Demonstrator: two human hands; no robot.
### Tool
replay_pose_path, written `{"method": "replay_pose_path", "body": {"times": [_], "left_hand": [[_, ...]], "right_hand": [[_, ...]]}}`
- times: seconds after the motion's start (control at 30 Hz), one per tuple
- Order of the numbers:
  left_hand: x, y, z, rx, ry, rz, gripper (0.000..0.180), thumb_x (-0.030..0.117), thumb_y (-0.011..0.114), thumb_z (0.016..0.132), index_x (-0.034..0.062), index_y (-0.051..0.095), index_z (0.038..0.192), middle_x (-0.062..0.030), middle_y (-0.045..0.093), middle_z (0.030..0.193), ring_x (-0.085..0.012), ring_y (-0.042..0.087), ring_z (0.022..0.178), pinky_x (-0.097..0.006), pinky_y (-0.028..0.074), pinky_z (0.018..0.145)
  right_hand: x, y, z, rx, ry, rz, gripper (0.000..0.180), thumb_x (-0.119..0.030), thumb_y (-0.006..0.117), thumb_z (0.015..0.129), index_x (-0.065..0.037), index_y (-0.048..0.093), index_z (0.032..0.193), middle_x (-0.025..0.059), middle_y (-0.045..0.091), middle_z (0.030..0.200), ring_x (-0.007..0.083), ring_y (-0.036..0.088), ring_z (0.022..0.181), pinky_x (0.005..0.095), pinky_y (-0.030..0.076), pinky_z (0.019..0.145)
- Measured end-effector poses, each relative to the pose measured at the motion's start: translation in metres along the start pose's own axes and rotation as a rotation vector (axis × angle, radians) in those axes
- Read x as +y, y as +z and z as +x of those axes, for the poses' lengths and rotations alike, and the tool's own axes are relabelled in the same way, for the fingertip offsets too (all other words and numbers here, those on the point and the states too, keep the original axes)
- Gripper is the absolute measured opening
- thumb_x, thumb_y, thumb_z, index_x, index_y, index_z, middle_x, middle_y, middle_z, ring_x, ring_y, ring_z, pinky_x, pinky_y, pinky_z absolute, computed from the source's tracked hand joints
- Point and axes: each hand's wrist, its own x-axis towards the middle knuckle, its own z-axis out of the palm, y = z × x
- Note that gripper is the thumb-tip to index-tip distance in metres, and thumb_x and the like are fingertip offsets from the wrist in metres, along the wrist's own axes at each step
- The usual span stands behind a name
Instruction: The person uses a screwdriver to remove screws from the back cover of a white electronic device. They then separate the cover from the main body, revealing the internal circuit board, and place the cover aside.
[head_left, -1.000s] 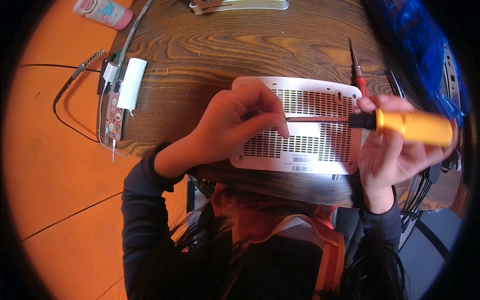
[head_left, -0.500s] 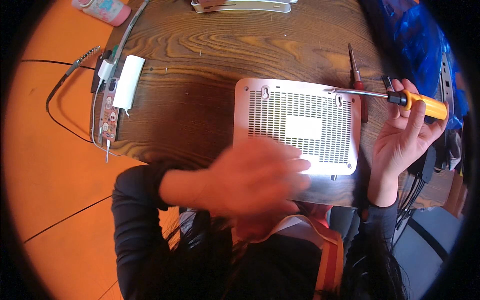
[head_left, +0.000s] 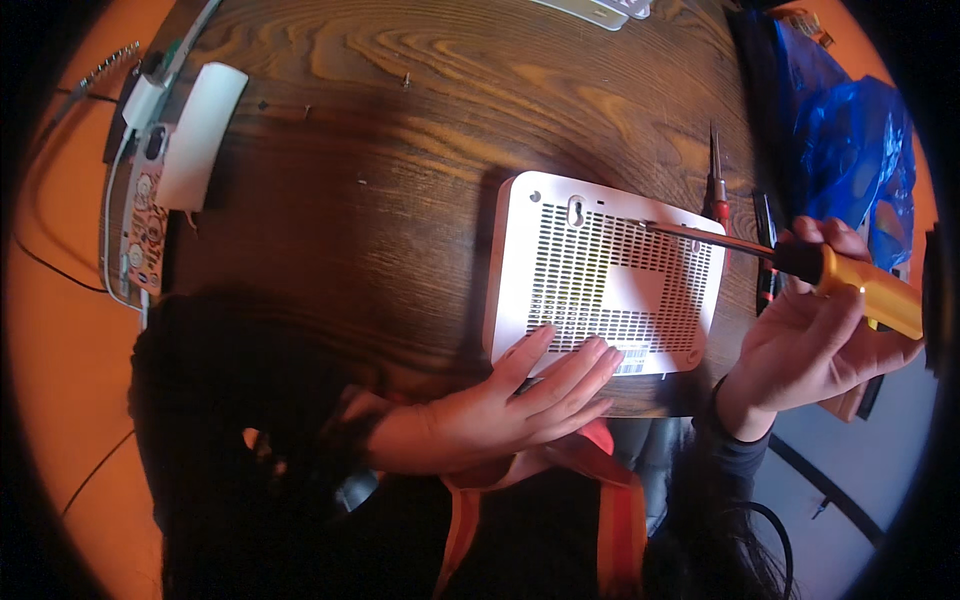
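The right hand [head_left: 805, 350] grasps a steel-shafted screwdriver with a yellow handle and black collar [head_left: 800, 261]. Left of that grip, on the dark wood-grain table [head_left: 320, 235], lies a rectangular white plastic casing with a slotted grille [head_left: 595, 275]. The left hand [head_left: 520, 405] rests spread fingers on its near edge, clutching nothing visible. The step in hand looks like steadying the casing while aiming the driver (whether its tip touches, I cannot tell); next, the move likely calls for precise tip alignment.
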Motion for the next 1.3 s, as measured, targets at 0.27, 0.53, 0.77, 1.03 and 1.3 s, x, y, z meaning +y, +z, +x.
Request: {"method": "replay_pose_path", "body": {"times": [0.27,0.53,0.77,1.03,1.3], "left_hand": [[-0.008,0.000,-0.005,0.038,0.045,0.069,0.049,0.038,0.043,0.088,0.0188,0.040,0.133,-0.0052,0.038,0.140,-0.0238,0.035,0.130,-0.050,0.031,0.102],[0.000,0.007,-0.006,0.074,0.001,0.064,0.059,0.048,0.042,0.087,0.0126,0.037,0.133,-0.0128,0.033,0.141,-0.0308,0.030,0.131,-0.053,0.029,0.105],[0.004,0.008,-0.007,0.006,0.075,0.153,0.066,0.054,0.039,0.085,0.0133,0.033,0.137,-0.0101,0.031,0.142,-0.0292,0.028,0.132,-0.052,0.029,0.105],[0.019,0.004,-0.008,0.051,-0.106,0.103,0.060,0.044,0.037,0.087,0.0139,0.031,0.139,-0.0078,0.033,0.141,-0.0239,0.029,0.132,-0.050,0.027,0.106],[0.022,0.004,-0.010,0.009,-0.125,0.072,0.059,0.045,0.031,0.090,0.0134,0.029,0.140,-0.0075,0.031,0.143,-0.0230,0.027,0.133,-0.049,0.024,0.108]], "right_hand": [[0.002,0.033,0.014,-0.179,-0.017,-0.045,0.044,-0.013,0.046,0.093,-0.019,0.027,0.132,0.0225,0.059,0.103,0.0336,0.063,0.092,0.0435,0.057,0.074],[0.008,0.050,0.022,-0.247,-0.013,-0.062,0.046,-0.013,0.046,0.093,-0.018,0.025,0.134,0.0233,0.058,0.105,0.0341,0.062,0.093,0.0436,0.056,0.076],[0.017,0.065,0.027,-0.260,0.004,-0.052,0.048,-0.013,0.046,0.093,-0.018,0.023,0.135,0.0239,0.057,0.106,0.0345,0.062,0.095,0.0436,0.056,0.077],[0.002,0.076,0.019,-0.211,0.001,-0.065,0.051,-0.014,0.046,0.093,-0.017,0.021,0.136,0.0246,0.056,0.108,0.0350,0.061,0.097,0.0437,0.056,0.078],[-0.004,0.078,0.019,-0.206,-0.010,-0.067,0.054,-0.014,0.048,0.092,-0.018,0.019,0.137,0.0250,0.054,0.109,0.0346,0.060,0.097,0.0435,0.056,0.078]]}}
